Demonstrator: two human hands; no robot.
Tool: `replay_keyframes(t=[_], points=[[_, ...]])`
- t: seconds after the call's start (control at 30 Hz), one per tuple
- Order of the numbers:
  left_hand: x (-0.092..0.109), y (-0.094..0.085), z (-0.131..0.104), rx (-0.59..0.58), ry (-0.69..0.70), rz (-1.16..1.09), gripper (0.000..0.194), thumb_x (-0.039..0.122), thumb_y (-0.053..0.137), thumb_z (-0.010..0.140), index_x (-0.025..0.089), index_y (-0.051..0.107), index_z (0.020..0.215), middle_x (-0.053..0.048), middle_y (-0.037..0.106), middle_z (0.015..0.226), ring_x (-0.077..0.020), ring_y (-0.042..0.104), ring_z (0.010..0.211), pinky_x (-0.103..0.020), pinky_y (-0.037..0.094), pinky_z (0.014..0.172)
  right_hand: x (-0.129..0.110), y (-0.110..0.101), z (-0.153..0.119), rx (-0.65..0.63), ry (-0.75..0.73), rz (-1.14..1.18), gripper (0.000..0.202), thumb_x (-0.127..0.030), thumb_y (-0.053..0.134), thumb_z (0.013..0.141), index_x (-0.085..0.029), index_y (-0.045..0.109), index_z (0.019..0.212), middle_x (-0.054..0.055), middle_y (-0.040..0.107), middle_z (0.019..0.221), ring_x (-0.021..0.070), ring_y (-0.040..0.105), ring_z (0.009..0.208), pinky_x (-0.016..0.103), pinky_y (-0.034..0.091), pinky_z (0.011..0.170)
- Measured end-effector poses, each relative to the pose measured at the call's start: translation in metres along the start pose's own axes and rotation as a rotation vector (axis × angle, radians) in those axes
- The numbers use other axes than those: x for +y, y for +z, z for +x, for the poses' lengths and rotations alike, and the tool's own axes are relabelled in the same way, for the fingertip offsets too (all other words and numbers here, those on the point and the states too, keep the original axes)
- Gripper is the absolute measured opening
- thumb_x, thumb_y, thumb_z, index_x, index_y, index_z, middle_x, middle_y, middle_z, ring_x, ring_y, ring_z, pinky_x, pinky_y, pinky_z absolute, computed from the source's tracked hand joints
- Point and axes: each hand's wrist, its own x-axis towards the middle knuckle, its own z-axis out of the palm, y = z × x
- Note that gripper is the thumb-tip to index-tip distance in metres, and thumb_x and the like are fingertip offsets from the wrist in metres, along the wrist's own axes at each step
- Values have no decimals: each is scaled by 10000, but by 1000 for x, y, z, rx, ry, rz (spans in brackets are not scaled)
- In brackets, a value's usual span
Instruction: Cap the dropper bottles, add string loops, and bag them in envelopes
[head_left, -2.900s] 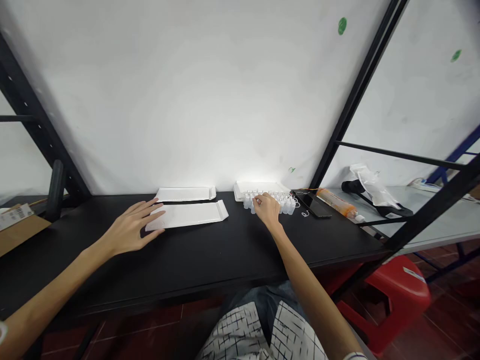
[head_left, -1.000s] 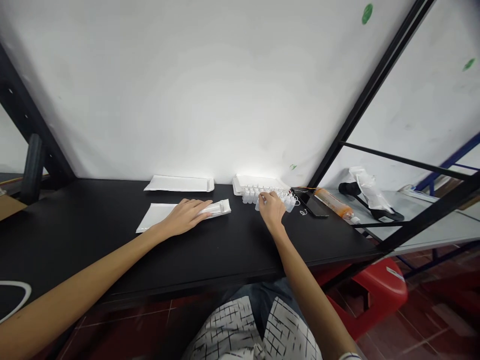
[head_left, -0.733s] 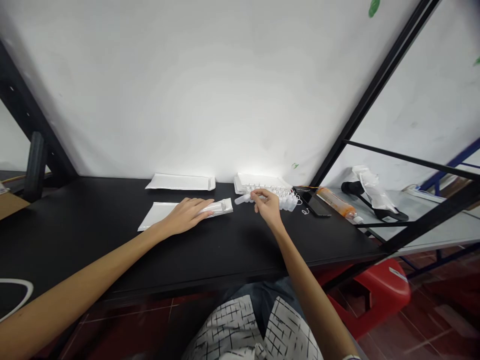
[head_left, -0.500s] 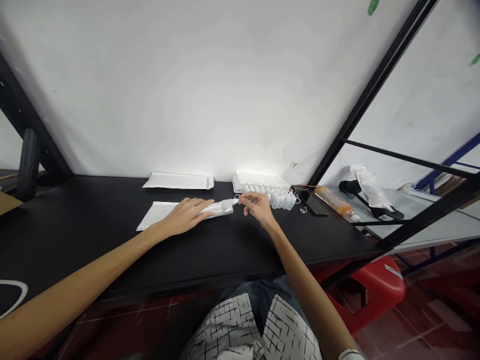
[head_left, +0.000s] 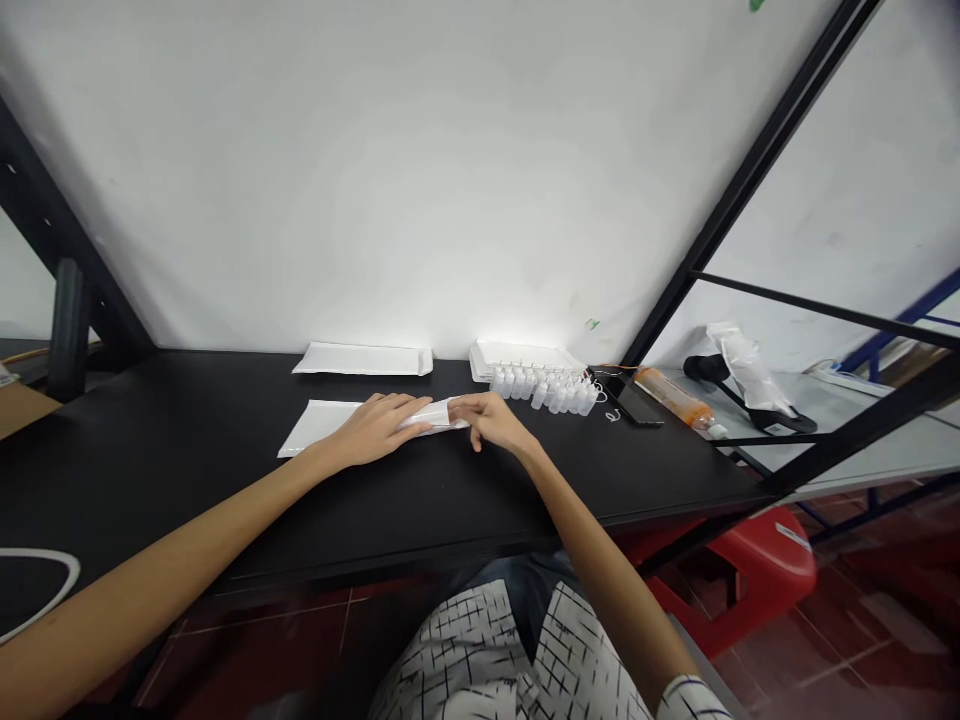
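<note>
A flat white padded envelope (head_left: 309, 430) lies lengthwise on the black table. My left hand (head_left: 384, 428) is over its right part, fingers closed round it near the opening. The fingers of my right hand (head_left: 484, 415) are bunched together and reach into the envelope's right-hand mouth, their tips hidden by the white flap. What they hold, if anything, is out of sight. Just beyond my right hand stand several small translucent plastic bottles (head_left: 555, 390) with thin nozzle tips, in a close group.
Another white envelope (head_left: 364, 359) lies by the wall, and a stack of them (head_left: 525, 355) sits behind the bottles. To the right are a black phone (head_left: 634, 402), an orange-labelled bottle (head_left: 675, 398) and a black metal frame (head_left: 739, 200). A red stool (head_left: 772, 565) stands below.
My right hand has moved left, from pinching the tip of a small bottle at the envelope's mouth to having its fingers inside. That bottle no longer shows. My left hand stays in place.
</note>
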Motion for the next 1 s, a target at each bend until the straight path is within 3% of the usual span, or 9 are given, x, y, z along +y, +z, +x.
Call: replay_keyframes(t=[0.07, 0.17, 0.27, 0.33, 0.43, 0.53, 0.63, 0.8, 1.0], points=[[-1, 0, 0, -18, -2, 6, 613, 590, 230, 1007, 221, 517, 1404, -113, 629, 1304, -267, 584, 1156, -390, 416, 931, -1, -13, -4, 140, -11, 14, 332, -350, 592, 790, -140, 703, 1021, 77, 736, 920, 49, 472, 337, 220, 365, 366], [0, -1, -1, -43, 8, 15, 612, 603, 266, 997, 219, 525, 1398, -119, 612, 1318, -275, 577, 1161, -410, 404, 957, 1, -45, -14, 506, -86, -72, 365, -404, 562, 812, -130, 706, 1006, 64, 719, 817, 67, 422, 370, 251, 366, 413], [2, -2, -2, -52, 22, 18, 696, 693, 370, 926, 213, 517, 1408, -141, 568, 1371, -311, 528, 1231, -446, 378, 1013, 6, -73, -22, 902, -79, -432, 328, -378, 556, 825, -148, 736, 975, 52, 692, 761, 145, 548, 560, 283, 421, 577], [1, -2, -4, -66, 33, 27, 809, 764, 445, 847, 207, 492, 1432, -165, 528, 1413, -342, 478, 1285, -469, 356, 1043, 11, -84, -26, 1029, 6, -697, 305, -332, 562, 834, -158, 746, 1003, 63, 699, 786, 202, 606, 723, 309, 420, 688], [-1, 0, -5, -78, 25, 46, 865, 788, 470, 811, 200, 477, 1446, -189, 496, 1438, -367, 448, 1308, -493, 342, 1051, 16, -87, -29, 1020, 166, -870, 295, -294, 579, 841, -165, 749, 1047, 78, 711, 839, 234, 620, 816, 313, 390, 712], [-4, 3, -5, -51, 11, 39, 703, 679, 462, 883, 228, 502, 1420, -160, 538, 1386, -339, 505, 1236, -467, 377, 1006, 18, -84, -29, 971, 217, -892, 254, -285, 570, 849, -182, 766, 973, 89, 718, 903, 227, 618, 812, 305, 370, 684], [-5, 2, -3, -19, 13, 38, 510, 447, 494, 912, 260, 523, 1386, -116, 577, 1307, -287, 561, 1118, -409, 413, 923, 16, -82, -31, 985, 178, -881, 238, -267, 540, 837, -176, 757, 868, 92, 713, 908, 220, 609, 801, 302, 367, 673], [-2, -6, -1, -15, 10, 14, 569, 219, 514, 810, 271, 503, 1376, -86, 595, 1225, -256, 571, 1046, -369, 415, 850, 7, -75, -33, 1083, 6, -627, 172, -266, 531, 756, -164, 668, 741, 48, 663, 730, 171, 550, 640, 300, 398, 661], [6, -8, 0, 10, -10, -23, 532, 252, 509, 836, 272, 506, 1368, -82, 604, 1217, -261, 571, 1053, -378, 421, 857, -2, -48, -20, 626, -85, -60, 146, -322, 586, 719, -175, 589, 716, -4, 597, 650, 81, 415, 404, 250, 313, 424]])
